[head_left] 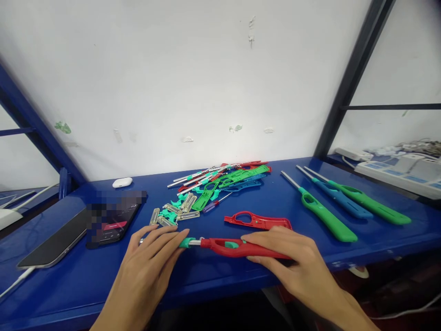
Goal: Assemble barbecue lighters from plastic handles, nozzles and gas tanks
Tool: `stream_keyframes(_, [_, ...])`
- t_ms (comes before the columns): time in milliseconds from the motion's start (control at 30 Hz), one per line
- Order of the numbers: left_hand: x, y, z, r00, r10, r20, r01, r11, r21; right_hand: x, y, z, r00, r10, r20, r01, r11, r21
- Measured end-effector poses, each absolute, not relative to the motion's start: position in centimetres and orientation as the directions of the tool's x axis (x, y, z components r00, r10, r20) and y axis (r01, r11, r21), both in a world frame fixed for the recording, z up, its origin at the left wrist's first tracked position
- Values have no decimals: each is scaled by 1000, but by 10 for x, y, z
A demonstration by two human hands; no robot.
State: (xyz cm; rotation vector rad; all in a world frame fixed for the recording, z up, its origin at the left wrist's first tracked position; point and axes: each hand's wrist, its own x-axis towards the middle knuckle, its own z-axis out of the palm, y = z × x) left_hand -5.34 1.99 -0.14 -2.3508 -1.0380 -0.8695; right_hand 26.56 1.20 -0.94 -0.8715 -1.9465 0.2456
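A red stick lighter (217, 248) lies level between my two hands, close to the table's front edge. My left hand (148, 262) is closed around its metal tube, which mostly hides under the fingers; a teal collar (187, 242) peeks out beside them, with bare metal between collar and red body. The red handle is gripped by my right hand (296, 257), thumb and fingers along its rear part. A teal trigger shows in the handle's opening. Just behind rests a loose red handle half (257, 220). Left of it sit clear fuel tanks (189, 203) and teal pieces.
Metal tubes and green, red and blue handle halves (237, 177) pile up near the wall, beside a screwdriver (211, 206). Three whole lighters (327, 216) lie at right. Two phones (57, 241) and a white earbud case (122, 182) are at left. Blue posts flank the table.
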Motion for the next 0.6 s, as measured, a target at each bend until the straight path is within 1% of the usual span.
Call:
stream_keyframes(167, [-45, 13, 3, 499, 445, 744, 740, -666, -97, 267, 12, -9, -308, 664, 682, 462, 731, -503])
stream_keyframes(267, [-41, 9, 5, 464, 443, 767, 745, -664, -67, 267, 10, -8, -310, 678, 666, 470, 718, -513])
stream_keyframes(367, [-35, 4, 5, 433, 451, 780, 737, -676, -19, 267, 7, -6, -332, 715, 615, 488, 689, -536])
stream_keyframes(500, [-25, 1, 2, 438, 489, 755, 703, -709, 51, 267, 3, -2, -376, 755, 537, 493, 654, -574])
stream_keyframes(600, [-22, 1, 0, 478, 504, 720, 715, -699, 14, 268, 2, 0, -342, 770, 539, 494, 635, -594])
